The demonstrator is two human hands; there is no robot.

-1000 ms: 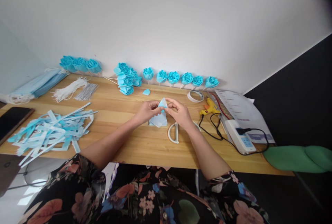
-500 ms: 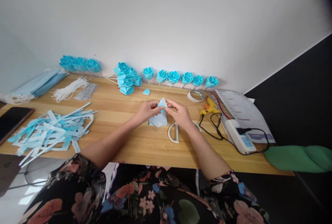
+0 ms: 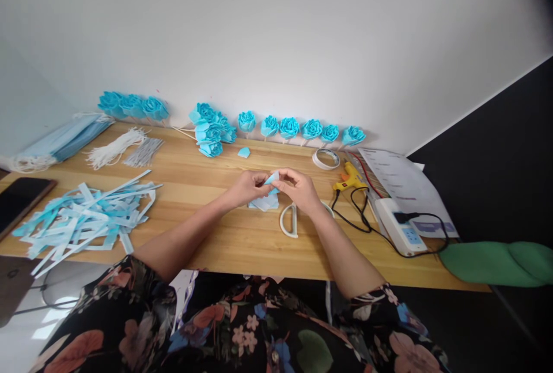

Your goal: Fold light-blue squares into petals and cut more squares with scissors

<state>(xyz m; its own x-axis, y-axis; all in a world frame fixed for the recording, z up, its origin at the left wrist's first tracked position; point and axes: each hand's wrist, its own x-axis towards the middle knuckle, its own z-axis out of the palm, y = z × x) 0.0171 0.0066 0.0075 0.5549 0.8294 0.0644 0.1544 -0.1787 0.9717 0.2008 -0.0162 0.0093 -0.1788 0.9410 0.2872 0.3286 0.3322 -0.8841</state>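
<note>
Between my two hands is a small light-blue fabric piece [image 3: 272,179], pinched from both sides. My left hand [image 3: 249,187] grips its left edge between thumb and fingers, and my right hand [image 3: 297,187] grips the right edge. Just below, a small stack of pale blue pieces [image 3: 265,202] lies on the wooden table, partly hidden by the hands. White-handled scissors [image 3: 289,221] rest beside my right wrist, which covers their middle. Farther back lies one loose blue petal-shaped piece [image 3: 244,153].
Blue fabric roses [image 3: 289,127] line the wall. At right are a tape roll [image 3: 326,158], a yellow glue gun [image 3: 349,177] with its cord, and a power strip [image 3: 400,228]. At left are cut strips [image 3: 93,217], face masks [image 3: 64,136], white cords [image 3: 116,147] and a phone [image 3: 23,203].
The light-blue piece, which stood up as a pointed tip, now sits lower and more folded or turned between my fingers. Both hands stay in nearly the same place.
</note>
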